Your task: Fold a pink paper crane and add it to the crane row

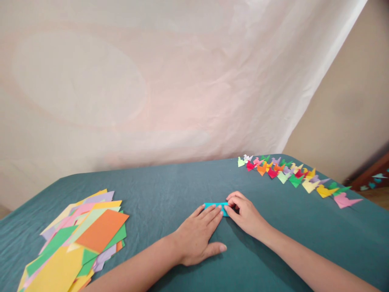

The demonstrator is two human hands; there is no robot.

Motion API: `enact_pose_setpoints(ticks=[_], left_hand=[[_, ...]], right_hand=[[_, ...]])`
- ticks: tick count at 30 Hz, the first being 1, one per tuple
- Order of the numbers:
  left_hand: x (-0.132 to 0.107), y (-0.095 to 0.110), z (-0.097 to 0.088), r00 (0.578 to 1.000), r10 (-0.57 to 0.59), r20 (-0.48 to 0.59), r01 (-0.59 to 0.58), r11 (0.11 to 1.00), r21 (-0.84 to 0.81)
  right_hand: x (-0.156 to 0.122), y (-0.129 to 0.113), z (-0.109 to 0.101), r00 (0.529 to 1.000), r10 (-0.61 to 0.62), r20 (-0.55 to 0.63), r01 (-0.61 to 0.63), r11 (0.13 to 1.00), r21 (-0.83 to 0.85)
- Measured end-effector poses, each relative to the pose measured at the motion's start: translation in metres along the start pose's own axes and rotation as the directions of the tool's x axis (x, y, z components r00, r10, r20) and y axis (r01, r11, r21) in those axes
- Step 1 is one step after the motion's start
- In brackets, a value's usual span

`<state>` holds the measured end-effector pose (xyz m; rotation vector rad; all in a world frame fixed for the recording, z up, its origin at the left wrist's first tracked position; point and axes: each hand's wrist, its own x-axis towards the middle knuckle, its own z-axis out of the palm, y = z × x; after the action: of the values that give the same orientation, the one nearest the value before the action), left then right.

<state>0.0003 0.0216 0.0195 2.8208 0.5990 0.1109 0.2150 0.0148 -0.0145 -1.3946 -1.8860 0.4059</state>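
Observation:
A small folded strip of blue paper lies on the dark green tablecloth in front of me. My left hand rests flat across its left part, fingers stretched out and thumb spread away toward the lower right. At the strip's right end, my right hand pinches the paper between thumb and curled fingers. Much of the strip's surface is covered by the fingers, so its exact folds cannot be made out.
A loose heap of coloured paper sheets lies at the left of the tablecloth. Rows of folded paper birds in many colours stand along the right back edge. Behind the table hangs a pale cloth.

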Motion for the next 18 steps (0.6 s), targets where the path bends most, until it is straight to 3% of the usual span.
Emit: enact_pose_setpoints(ticks=[11,18], left_hand=[[0.0003,-0.0031,-0.0008,1.000,0.012,-0.001,-0.012,1.000,-0.016],[-0.0001,-0.0030,0.0003,1.000,0.015,-0.007,-0.015,1.000,-0.009]], right_hand=[[-0.0025,0.0064,0.0037,0.998,0.041,-0.043,-0.042,0.999,-0.014],[-0.0031,0.0055,0.0020,1.000,-0.016,0.023,0.016,1.000,0.024]])
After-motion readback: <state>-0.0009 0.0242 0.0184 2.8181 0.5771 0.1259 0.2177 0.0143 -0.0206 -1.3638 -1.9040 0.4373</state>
